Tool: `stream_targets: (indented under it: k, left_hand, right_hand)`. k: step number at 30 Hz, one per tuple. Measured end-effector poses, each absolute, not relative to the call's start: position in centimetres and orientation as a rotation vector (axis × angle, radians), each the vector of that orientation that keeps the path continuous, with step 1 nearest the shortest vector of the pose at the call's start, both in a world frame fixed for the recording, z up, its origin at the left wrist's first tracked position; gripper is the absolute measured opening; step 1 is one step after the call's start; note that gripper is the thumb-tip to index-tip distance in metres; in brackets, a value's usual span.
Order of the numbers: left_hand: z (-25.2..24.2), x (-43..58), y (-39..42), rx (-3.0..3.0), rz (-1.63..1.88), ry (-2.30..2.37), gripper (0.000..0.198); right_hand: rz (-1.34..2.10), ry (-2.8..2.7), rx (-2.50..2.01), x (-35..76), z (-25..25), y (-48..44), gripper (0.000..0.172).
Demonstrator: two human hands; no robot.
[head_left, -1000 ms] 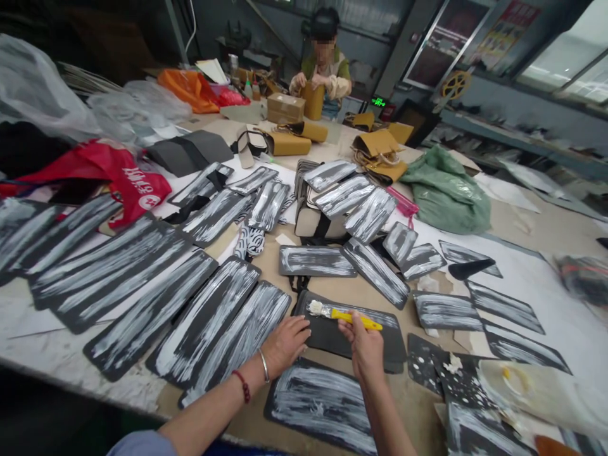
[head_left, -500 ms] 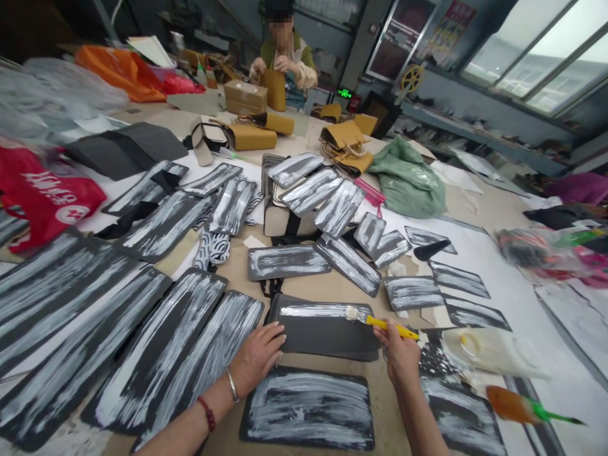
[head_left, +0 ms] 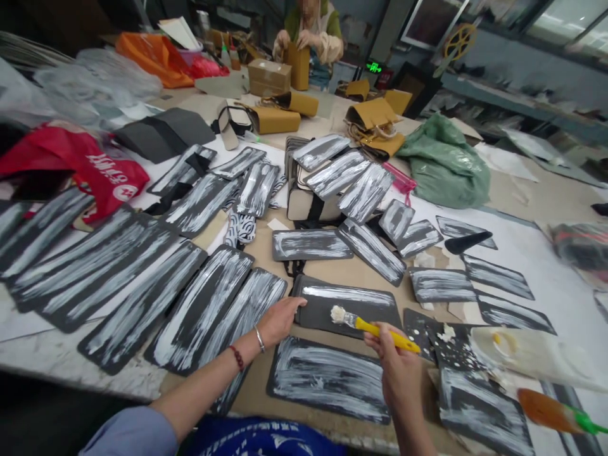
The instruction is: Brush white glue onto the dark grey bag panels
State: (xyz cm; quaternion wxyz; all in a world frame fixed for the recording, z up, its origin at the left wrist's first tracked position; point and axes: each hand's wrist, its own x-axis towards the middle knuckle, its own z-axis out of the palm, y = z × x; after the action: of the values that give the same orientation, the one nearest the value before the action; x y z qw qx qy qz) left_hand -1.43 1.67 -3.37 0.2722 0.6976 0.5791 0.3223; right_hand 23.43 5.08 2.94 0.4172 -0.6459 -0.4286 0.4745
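Observation:
My right hand point(head_left: 399, 361) is closed round the yellow handle of a brush point(head_left: 375, 329). The brush's bristles, clotted with white paste, are over the lower part of a dark grey panel point(head_left: 351, 310). One white stripe runs along this panel's far edge; the rest of its face is bare grey. My left hand point(head_left: 280, 320) rests flat at the panel's left edge, fingers stretched out and partly hidden from this angle. Just nearer to me lies another panel point(head_left: 330, 380), streaked white all over.
Several white-streaked panels point(head_left: 178, 304) cover the left side. At right are a translucent container point(head_left: 527, 354) with white paste and an orange bottle point(head_left: 546, 408) with a green tip. A green bag point(head_left: 441, 161) lies further back. Across the table a person point(head_left: 311, 38) handles a mustard-coloured piece.
My right hand has brought the brush off the white stripe, toward me and left over the panel. The left hand stays at the panel's left edge. My view has tilted down and turned left.

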Motion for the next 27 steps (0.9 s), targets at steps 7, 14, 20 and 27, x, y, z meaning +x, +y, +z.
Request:
stream_targets:
  k: [7, 14, 20, 27]
  left_hand:
    - [-4.2, -1.3, 1.6, 1.982, 0.838, 1.542, 0.044]
    - [-4.1, -1.3, 0.8, 2.228, 0.784, 1.523, 0.033]
    - [-4.4, -1.5, 0.8, 2.316, 0.740, 1.525, 0.027]
    - [-5.1, -1.4, 0.7, 2.354, 0.781, 1.547, 0.023]
  right_hand:
    - [1.330, -1.123, -1.583, 18.3, 1.2, 3.4, 0.040]
    - [1.171, -1.079, -1.746, 23.6, 1.0, 4.8, 0.040]
    - [0.956, -1.019, -1.822, 31.2, 0.8, 7.3, 0.052]
    - [0.376, -1.410, -2.045, 33.5, 3.4, 8.0, 0.051]
